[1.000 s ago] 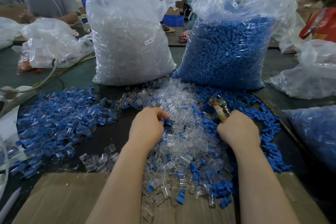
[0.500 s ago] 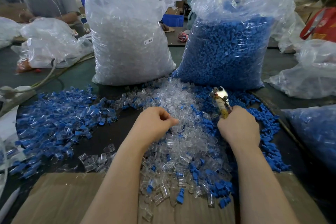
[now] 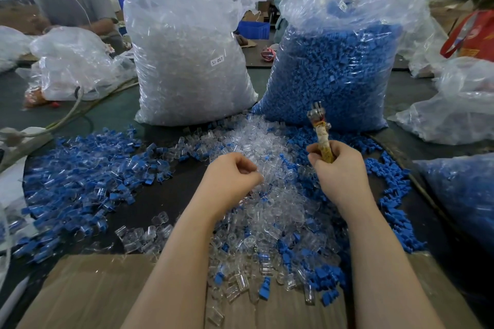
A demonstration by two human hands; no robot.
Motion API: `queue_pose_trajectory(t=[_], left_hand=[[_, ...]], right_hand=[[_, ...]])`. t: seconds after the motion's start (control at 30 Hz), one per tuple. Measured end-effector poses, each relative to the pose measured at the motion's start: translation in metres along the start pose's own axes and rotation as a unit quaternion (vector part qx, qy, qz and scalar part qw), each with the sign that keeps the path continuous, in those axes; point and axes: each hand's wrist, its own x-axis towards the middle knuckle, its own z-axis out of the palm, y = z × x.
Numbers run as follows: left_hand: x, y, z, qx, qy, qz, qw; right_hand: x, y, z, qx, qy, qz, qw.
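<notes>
Your right hand has its fingers clamped round the yellow-wrapped handle of the tool, which stands upright with its metal head above your fist. Your left hand has its fingers curled in to the thumb, tips touching the clear pieces; I cannot tell whether they pinch one. That heap lies mid-worktop, between your hands, and runs to the near edge. Blue pieces spread toward the left edge.

- A dark green worktable stretches from near to far, with a sheet of brown cardboard lying on its near edge.
- Far left, a person in a grey shirt stands at the table.
- A blue crate sits far behind, centre.
- Bright light fills the blurred far hall.
</notes>
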Motion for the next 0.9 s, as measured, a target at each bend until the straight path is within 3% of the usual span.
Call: queue_pose_trajectory(t=[0.17,0.33,0.67,0.9], left_hand=[[0.0,0.007,-0.002,-0.199,0.012,-0.006,0.98],[-0.004,0.016,0.0,-0.293,0.038,0.034,0.955],[-0.004,0.022,0.002,-0.349,0.149,0.057,0.923],[-0.007,0.026,0.005,-0.367,0.158,0.028,0.916]], right_hand=[[-0.005,-0.004,0.005,0.045,-0.026,-0.041,0.998],[-0.007,-0.009,0.011,0.068,-0.042,-0.07,0.994],[-0.014,-0.017,0.016,0.132,-0.028,-0.129,0.982],[-0.016,-0.019,0.021,0.133,-0.036,-0.149,0.979]])
